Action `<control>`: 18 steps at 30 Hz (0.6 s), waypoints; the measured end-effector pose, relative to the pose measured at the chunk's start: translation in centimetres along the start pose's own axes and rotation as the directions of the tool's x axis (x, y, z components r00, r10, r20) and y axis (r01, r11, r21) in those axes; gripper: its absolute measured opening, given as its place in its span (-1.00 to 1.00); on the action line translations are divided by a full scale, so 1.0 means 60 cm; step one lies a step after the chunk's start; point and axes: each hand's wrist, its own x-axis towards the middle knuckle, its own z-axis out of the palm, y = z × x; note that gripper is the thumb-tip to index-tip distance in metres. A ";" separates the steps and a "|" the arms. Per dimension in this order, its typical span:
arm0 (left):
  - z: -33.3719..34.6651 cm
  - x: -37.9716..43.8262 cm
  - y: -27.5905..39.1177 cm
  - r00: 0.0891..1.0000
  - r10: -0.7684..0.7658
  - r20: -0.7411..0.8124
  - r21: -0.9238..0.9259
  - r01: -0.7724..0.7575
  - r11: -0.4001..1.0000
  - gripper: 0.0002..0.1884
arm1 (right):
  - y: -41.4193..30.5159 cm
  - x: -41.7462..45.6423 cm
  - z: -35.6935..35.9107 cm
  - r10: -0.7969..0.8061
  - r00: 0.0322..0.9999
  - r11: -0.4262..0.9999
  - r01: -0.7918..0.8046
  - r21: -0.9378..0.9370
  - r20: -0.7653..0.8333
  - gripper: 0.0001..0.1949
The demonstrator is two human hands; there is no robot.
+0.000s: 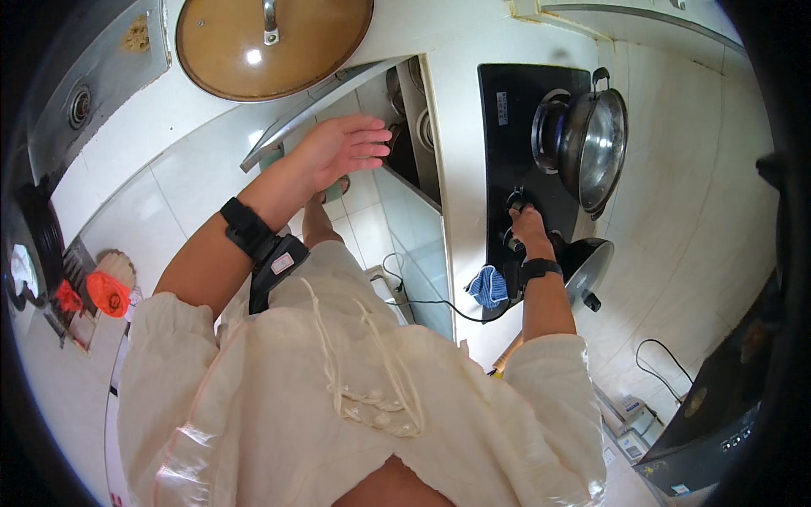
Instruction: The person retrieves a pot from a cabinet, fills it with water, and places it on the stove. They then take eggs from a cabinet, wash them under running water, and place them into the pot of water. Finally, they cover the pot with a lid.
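Observation:
My right hand [529,225] grips a control knob [518,203] on the black gas hob [507,149]. Beyond it, a metal wok [602,149] sits over a burner [550,130], where a faint blue glow shows. Nothing is held in my left hand [351,146], which hovers with fingers extended in front of an open lower cabinet [434,136]. Dishes and dark cookware stand partly hidden inside. Beside my right wrist lie a blue striped cloth [488,285] and a second pan with a glass lid [589,272].
Two cabinet doors stand ajar, one with a metal edge [317,114], the other a pale panel [415,234]. A large amber glass lid [275,47] rests on the counter beside the sink [104,76]. A black cable [437,303] crosses below the hob. The range hood [709,405] is at right.

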 end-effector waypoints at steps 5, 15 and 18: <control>-0.033 -0.037 0.029 0.998 0.021 0.055 0.003 -0.022 1.000 -0.64 | 0.016 -0.009 0.012 0.058 0.984 0.993 -0.039 0.113 -0.169 -0.59; 0.084 -0.009 0.102 0.983 -0.028 0.182 0.268 -0.022 0.963 -0.74 | 0.028 -0.135 -0.052 0.288 0.950 -0.354 -0.015 0.935 0.124 -0.72; 0.166 0.059 0.116 0.975 -0.095 0.202 0.306 0.030 0.952 -0.73 | 0.069 -0.124 -0.064 0.203 0.971 -0.685 0.051 0.726 0.123 -0.78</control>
